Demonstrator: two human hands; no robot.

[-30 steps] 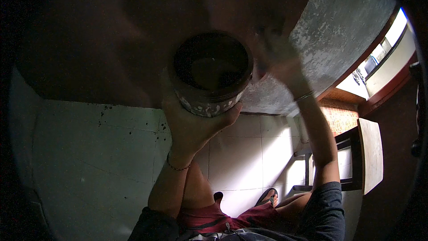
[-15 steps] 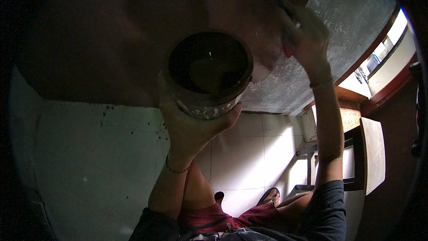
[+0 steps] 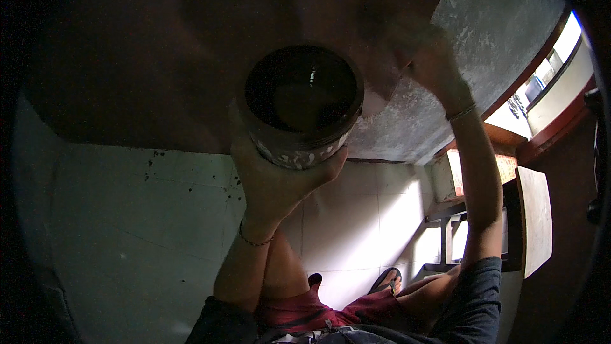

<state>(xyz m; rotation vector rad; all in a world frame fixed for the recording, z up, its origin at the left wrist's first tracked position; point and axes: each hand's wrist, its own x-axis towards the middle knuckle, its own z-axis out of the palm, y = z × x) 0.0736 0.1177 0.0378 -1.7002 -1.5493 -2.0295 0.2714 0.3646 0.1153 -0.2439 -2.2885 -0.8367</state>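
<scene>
Cradled in my left hand (image 3: 280, 178) is a round dark tub (image 3: 302, 147), upright, with pale smears on its side and dark glossy liquid inside; the fingers wrap round it, partly hidden behind it. Up and to the right, my right hand (image 3: 433, 57) is closed on a small red-handled tool (image 3: 407, 64), blurred and in shadow, so its working end cannot be made out. That hand is at the wall surface, along the border between a dark brown coated area (image 3: 159, 57) and mottled grey plaster (image 3: 484, 38).
A wooden chair with a pale panel (image 3: 534, 217) stands at the right, near a bright opening with a red frame (image 3: 547, 70). Below the wall lies a tiled floor (image 3: 337, 223) with dark spots at left and sunlight near my sandalled foot (image 3: 388, 280).
My right hand moved up and right from beside the tub, then dipped slightly down by now. My left hand and the tub have stayed nearly in place, shifting very slightly right.
</scene>
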